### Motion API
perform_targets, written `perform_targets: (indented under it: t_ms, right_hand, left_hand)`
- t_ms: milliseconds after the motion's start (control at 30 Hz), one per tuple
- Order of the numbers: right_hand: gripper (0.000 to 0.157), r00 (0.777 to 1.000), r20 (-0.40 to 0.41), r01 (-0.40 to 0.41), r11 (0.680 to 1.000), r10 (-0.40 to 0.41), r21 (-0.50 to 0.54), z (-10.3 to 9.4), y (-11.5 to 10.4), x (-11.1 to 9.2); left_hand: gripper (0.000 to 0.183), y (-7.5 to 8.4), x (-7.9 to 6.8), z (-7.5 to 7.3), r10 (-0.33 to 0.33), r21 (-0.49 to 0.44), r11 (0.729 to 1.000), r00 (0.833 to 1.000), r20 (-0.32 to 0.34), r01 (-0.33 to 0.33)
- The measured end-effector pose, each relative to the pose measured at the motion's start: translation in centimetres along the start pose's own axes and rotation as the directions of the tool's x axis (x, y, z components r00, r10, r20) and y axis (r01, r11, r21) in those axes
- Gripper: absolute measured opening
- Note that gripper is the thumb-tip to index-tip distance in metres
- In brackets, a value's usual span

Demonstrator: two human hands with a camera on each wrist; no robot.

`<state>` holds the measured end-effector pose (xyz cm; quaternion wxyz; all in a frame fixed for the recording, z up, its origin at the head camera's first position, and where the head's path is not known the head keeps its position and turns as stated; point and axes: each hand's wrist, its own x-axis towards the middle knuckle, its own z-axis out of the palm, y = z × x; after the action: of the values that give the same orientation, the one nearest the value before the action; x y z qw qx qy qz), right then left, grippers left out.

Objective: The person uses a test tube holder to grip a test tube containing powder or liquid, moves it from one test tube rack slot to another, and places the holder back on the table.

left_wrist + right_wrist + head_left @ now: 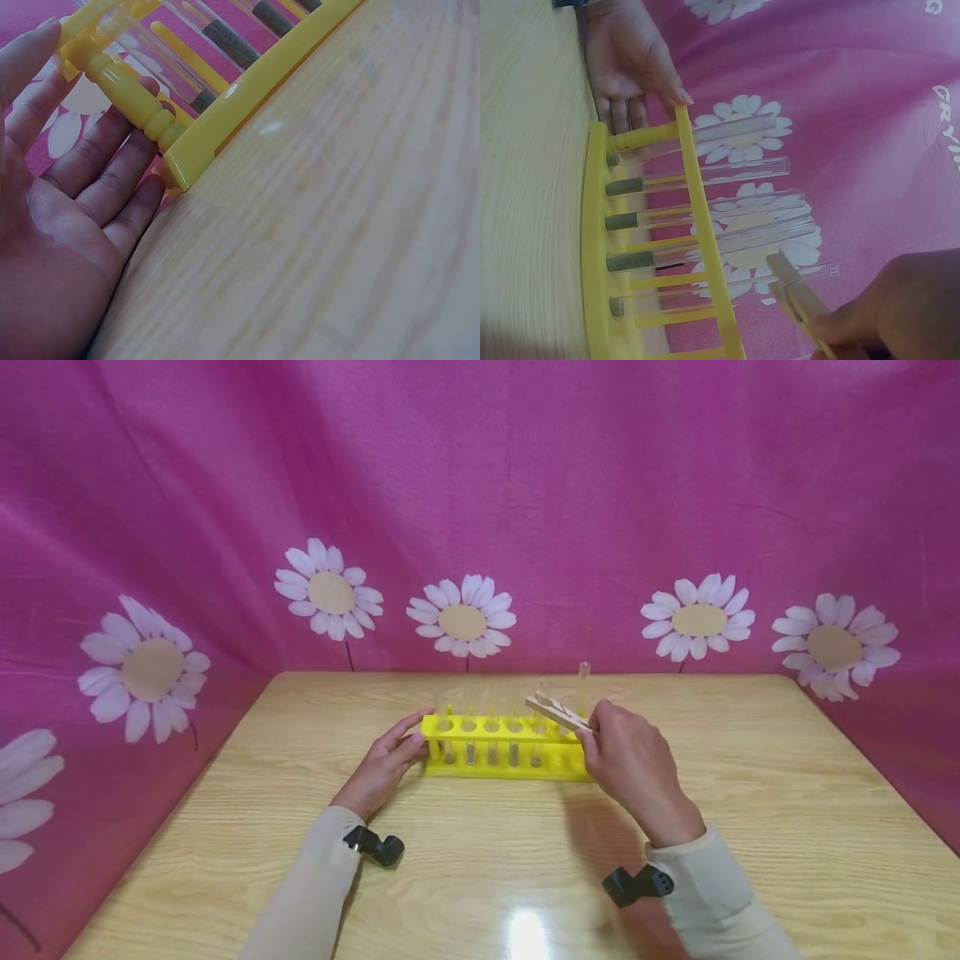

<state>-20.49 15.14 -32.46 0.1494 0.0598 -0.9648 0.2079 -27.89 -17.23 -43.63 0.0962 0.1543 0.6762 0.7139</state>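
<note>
Steadies the end of a yellow plastic rack between thumb and fingers of the left hand, probably against tipping, and pinches a pale wooden spring clip in the right hand, likely to spare touching the clear glass tube at its tips. Has similar tubes toward the left fingers along the rack's edge, but open room above the right fingers and over the wood-grain tabletop.

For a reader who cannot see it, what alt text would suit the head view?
A person's right hand holds a wooden clamp close to one of several clear tubes in a yellow rack, while the left hand touches the rack's left end. The rack stands on a wood-grain table before a pink cloth with white daisies.
</note>
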Motion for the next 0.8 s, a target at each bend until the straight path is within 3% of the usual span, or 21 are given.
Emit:
perform_targets:
  t_ms: [467, 800]
  right_hand:
    - [0.019, 0.999, 0.038, 0.038, 0.999, -0.037, -0.019, 0.34, 0.44, 0.03]
    - [0.019, 0.997, 0.072, 0.001, 1.000, -0.001, -0.003, 0.32, 0.38, 0.10]
  left_hand:
    - [0.050, 0.05, 0.00, 0.10, -0.005, 0.011, 1.000, 1.000, -0.016, 0.005]
    - [0.050, -0.07, 0.03, 0.04, -0.007, 0.002, 1.000, 1.000, -0.013, 0.007]
